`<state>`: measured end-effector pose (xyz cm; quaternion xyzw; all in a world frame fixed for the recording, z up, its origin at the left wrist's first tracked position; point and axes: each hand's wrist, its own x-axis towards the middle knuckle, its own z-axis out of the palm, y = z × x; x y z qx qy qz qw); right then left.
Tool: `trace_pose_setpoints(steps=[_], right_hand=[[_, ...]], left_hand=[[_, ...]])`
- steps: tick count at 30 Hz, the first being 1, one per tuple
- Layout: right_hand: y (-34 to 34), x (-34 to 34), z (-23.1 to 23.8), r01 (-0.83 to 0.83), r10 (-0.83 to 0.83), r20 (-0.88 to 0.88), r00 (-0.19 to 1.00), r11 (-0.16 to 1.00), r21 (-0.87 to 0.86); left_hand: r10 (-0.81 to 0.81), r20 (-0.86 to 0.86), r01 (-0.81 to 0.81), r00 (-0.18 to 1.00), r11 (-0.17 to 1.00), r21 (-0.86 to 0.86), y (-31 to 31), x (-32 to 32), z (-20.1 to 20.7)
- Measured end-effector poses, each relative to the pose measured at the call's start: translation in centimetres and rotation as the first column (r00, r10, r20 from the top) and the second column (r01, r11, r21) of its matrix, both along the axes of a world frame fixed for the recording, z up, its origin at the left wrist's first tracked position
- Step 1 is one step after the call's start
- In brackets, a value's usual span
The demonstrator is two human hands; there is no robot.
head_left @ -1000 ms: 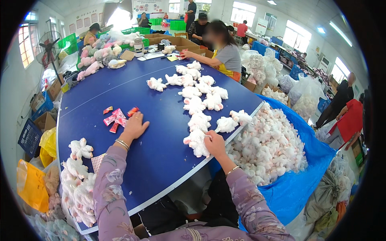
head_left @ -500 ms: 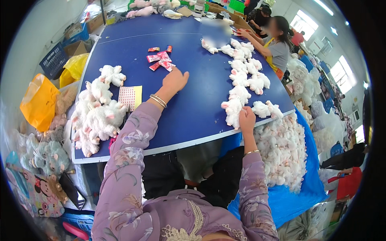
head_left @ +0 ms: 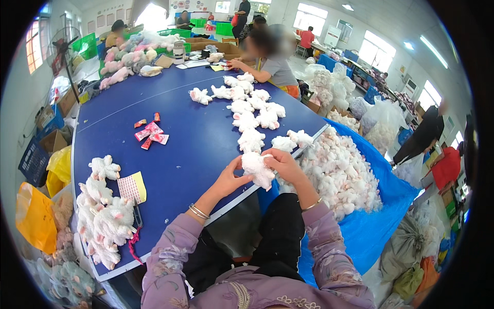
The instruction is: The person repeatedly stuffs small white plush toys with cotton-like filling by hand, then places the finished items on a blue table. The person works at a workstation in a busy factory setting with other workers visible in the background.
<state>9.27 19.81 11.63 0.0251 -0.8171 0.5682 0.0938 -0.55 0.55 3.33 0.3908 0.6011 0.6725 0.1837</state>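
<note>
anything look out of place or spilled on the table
No spill or damage stands out. Perhaps odd: the packets lie jumbled on the table between groups of white toys, looking unrelated to the plush.

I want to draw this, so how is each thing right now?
White plush toy: held
Left hand: gripping it
Right hand: gripping it
Small packets: lying loose
Paper sheet: lying flat
Blue plastic: open, toys piled inside
Fan: can't tell if spinning
Tube light: lit

No legible text — anywhere.
</note>
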Motion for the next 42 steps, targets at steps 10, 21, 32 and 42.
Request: trace_pose_setpoints(steps=[10, 21, 32, 42], right_hand=[[-2.8, -0.3, -1.8, -0.051, 0.062, 0.078, 0.995, 0.989, -0.139], [-5.7, -1.6, -3.9, 0.314, -0.292, 0.121, 0.949, 0.918, -0.244], [-4.9, -0.7, -3.4, 0.124, -0.134, -0.027, 0.991, 0.964, -0.237], [-4.3, -1.0, -2.9, 0.381, -0.351, -0.182, 0.919, 0.909, 0.171]], left_hand=[[-0.212, 0.324, 0.222, 0.922, 0.975, 0.008, -2.2, 1.1, 0.3], [0.137, 0.429, -0.175, 0.893, 0.983, 0.050, -2.0, -1.0, -1.3], [0.045, 0.425, -0.058, 0.904, 0.998, 0.016, -2.4, -0.8, -0.5], [0.055, 0.335, -0.064, 0.941, 0.998, 0.015, -2.0, 0.0, -0.2]])
